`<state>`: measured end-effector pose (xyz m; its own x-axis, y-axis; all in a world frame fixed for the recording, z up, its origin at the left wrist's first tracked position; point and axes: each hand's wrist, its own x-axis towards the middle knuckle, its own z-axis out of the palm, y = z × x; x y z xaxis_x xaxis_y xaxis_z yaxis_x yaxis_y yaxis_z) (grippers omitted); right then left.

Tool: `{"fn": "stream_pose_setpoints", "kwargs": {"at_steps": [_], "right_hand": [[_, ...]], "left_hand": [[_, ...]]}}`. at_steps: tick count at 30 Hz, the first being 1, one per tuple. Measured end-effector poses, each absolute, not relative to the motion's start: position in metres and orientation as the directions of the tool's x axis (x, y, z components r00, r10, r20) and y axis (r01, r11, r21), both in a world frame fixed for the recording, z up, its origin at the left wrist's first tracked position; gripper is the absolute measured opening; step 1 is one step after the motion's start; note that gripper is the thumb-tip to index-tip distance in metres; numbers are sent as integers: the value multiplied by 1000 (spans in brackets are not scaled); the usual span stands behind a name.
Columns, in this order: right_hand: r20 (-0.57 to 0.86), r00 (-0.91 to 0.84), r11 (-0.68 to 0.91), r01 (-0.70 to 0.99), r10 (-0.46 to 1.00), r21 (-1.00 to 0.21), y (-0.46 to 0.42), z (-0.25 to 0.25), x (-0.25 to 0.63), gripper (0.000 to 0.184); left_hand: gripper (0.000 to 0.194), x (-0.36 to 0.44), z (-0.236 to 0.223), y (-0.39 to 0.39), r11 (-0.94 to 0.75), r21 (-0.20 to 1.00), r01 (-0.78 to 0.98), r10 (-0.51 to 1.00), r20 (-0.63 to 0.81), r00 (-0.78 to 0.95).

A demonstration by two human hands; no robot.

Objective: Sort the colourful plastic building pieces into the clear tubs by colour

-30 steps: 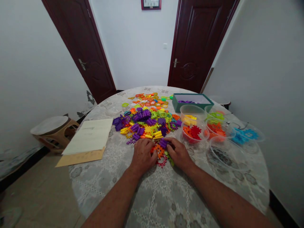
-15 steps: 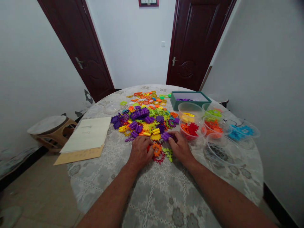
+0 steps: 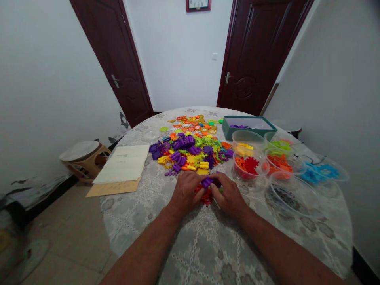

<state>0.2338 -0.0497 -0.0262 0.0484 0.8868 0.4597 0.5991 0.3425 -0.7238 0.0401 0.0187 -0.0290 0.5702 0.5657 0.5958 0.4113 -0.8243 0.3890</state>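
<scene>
Between my two hands is a purple toy building piece [image 3: 207,182] with a ridged shape. My left hand [image 3: 187,193] has its thumb and fingers closed on the piece's left side. From the right, my right hand [image 3: 229,194] pinches the same piece. Red gear-shaped pieces [image 3: 207,197] lie on the table under the fingertips, partly covered by both hands. Just beyond, a yellow piece [image 3: 203,171] lies at the front of a mixed pile of purple, yellow, green and orange pieces [image 3: 192,150].
To the right stand clear plastic tubs with red gears [image 3: 247,165], orange pieces [image 3: 279,163], blue pieces [image 3: 322,172] and dark pieces [image 3: 286,196]. A green box [image 3: 249,130] holds purple pieces. Paper sheets [image 3: 123,164] lie at the left, beside a stool [image 3: 84,154].
My right hand has brought the purple piece left, and my left hand has closed on it too. The hands now cover the orange and green pieces seen between them before. The camera view has shifted.
</scene>
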Motion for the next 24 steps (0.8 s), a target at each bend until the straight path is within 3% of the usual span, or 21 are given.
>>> {"fn": "stream_pose_setpoints", "kwargs": {"at_steps": [3, 8, 11, 14, 17, 24], "right_hand": [[394, 35, 317, 528, 918, -788, -55, -21, 229, 19], [234, 91, 181, 394, 968, -901, -51, -26, 229, 18], [234, 153, 167, 354, 960, -920, -47, -34, 232, 31], [257, 196, 161, 401, 946, -902, -44, -36, 236, 38], [294, 201, 169, 477, 935, -862, -43, -33, 237, 31], [344, 160, 206, 549, 925, -810, -41, -35, 237, 25]], "left_hand": [[24, 41, -26, 17, -850, 360, 383, 526, 614, 588], [27, 41, -24, 17, -858, 351, 375, 514, 603, 611], [31, 33, -23, 27, -833, 363, 418, 550, 626, 552], [37, 18, -25, 46, -714, 375, 592, 642, 687, 339], [43, 4, -35, 65, -536, 352, 767, 724, 659, 204], [39, -2, -54, 76, -425, 248, 871, 828, 494, 264]]}}
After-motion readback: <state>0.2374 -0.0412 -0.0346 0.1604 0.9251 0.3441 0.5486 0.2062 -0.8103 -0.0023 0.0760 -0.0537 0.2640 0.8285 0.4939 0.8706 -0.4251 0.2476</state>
